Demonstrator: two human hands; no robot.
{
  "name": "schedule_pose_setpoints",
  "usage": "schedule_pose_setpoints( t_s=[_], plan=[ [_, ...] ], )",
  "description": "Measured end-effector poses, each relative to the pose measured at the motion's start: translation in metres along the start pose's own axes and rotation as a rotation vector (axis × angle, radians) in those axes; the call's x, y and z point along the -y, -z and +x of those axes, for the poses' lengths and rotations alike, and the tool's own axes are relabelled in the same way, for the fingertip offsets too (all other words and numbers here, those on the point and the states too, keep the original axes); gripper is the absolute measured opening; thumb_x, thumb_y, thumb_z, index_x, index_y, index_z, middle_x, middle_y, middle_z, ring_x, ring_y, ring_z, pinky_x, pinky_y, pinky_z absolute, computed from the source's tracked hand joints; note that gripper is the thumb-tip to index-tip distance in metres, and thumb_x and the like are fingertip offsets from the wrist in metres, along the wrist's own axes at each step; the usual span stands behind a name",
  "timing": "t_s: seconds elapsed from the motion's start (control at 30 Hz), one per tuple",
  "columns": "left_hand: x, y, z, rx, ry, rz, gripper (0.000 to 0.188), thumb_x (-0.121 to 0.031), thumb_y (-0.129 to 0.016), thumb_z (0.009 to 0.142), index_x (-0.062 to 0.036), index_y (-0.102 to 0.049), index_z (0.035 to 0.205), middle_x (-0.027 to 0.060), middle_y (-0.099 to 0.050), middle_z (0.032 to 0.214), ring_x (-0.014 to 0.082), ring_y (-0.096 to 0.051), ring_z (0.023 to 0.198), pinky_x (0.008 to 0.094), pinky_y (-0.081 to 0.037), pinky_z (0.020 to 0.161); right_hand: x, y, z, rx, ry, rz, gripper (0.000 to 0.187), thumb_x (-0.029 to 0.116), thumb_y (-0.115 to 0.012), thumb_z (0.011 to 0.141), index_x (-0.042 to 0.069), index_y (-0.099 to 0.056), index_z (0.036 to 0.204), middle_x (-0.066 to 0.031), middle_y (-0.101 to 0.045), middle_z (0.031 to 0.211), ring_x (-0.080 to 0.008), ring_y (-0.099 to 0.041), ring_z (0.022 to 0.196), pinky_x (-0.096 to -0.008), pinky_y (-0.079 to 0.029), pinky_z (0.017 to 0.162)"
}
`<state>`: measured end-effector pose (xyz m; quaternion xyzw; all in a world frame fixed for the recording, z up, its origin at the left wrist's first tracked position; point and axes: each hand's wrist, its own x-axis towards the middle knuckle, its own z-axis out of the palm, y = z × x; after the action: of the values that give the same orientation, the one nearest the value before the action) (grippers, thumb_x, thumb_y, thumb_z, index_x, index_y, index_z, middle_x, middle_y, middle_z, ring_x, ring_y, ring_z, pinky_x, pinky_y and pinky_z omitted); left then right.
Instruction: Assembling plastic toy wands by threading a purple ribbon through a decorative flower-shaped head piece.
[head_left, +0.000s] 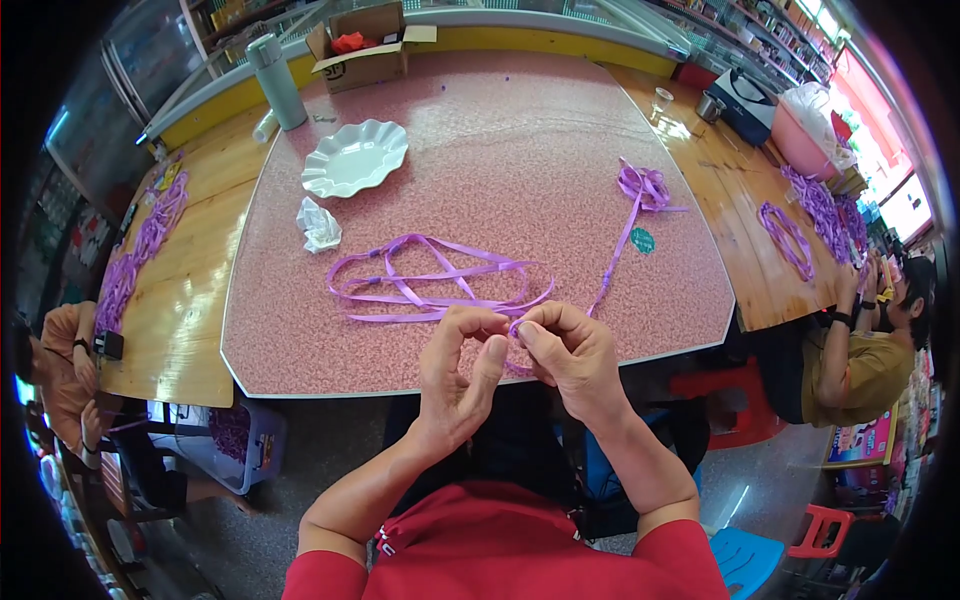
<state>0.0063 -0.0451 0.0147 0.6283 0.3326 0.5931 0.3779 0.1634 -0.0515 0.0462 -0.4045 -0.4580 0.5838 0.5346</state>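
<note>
1. Hands meet at the near edge of the pink speckled counter [520, 120]: the left hand [458, 372] and the right hand [568, 352] face each other, fingertips touching.
2. Fingers of both hands are clenched on a purple ribbon [430, 282], pinching a small loop of it between thumbs and forefingers just over the counter's edge.
3. Ribbon lies in long loose loops on the counter just beyond the hands; one strand runs up and to the right to a purple bow [643, 186] with a small green round tag [642, 240] beside that strand.
4. Farther back on the counter sit a crumpled white wrapper [319, 224], a white scalloped plate [355, 158], a pale green flask [277, 82] and an open cardboard box [365, 50].
5. Wooden tables [190, 290] flank the counter on both sides, each carrying more purple ribbon, with other people seated at them.
</note>
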Motion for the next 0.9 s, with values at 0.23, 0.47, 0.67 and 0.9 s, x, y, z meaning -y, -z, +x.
schedule_pose_setpoints(
  t_s=[0.23,0.47,0.67,0.9],
  plan=[
    [-0.004,-0.002,0.003,0.019,0.291,-0.399,0.012,-0.004,-0.061,0.100,0.0002,-0.058,0.110,0.0052,-0.060,0.101,0.0098,-0.058,0.096,0.0255,-0.047,0.087,-0.001,0.001,0.000,0.004,-0.028,-0.007,0.015,0.017,-0.065,0.100,0.002,-0.066,0.103,0.0024,-0.062,0.078,-0.0010,-0.048,0.055,-0.0178,-0.037,0.046],
    [0.007,-0.001,0.006,0.039,0.082,-0.132,0.015,0.000,-0.065,0.096,-0.0024,-0.059,0.110,0.0080,-0.061,0.099,0.0168,-0.061,0.093,0.0281,-0.048,0.083,-0.007,0.010,0.001,0.060,-0.116,0.192,0.014,0.015,-0.065,0.100,0.002,-0.066,0.104,0.0007,-0.062,0.079,-0.0014,-0.048,0.057,-0.0175,-0.037,0.046],
    [0.011,0.008,0.021,0.018,-0.538,0.487,0.030,0.005,-0.072,0.081,-0.0067,-0.064,0.108,0.0089,-0.062,0.097,0.0278,-0.062,0.090,0.0377,-0.046,0.080,-0.004,0.008,0.000,0.026,-0.127,0.240,0.012,0.014,-0.064,0.100,0.003,-0.067,0.103,-0.0001,-0.063,0.081,-0.0015,-0.048,0.058,-0.0174,-0.037,0.046],
    [0.010,0.013,0.026,0.017,-0.583,0.605,0.032,0.004,-0.076,0.076,-0.0062,-0.062,0.102,0.0081,-0.062,0.094,0.0274,-0.062,0.088,0.0400,-0.045,0.078,-0.001,0.011,0.005,0.035,-0.126,0.025,0.017,0.016,-0.065,0.100,0.000,-0.069,0.105,0.0018,-0.062,0.082,-0.0012,-0.053,0.067,-0.0172,-0.041,0.057]
  ],
)
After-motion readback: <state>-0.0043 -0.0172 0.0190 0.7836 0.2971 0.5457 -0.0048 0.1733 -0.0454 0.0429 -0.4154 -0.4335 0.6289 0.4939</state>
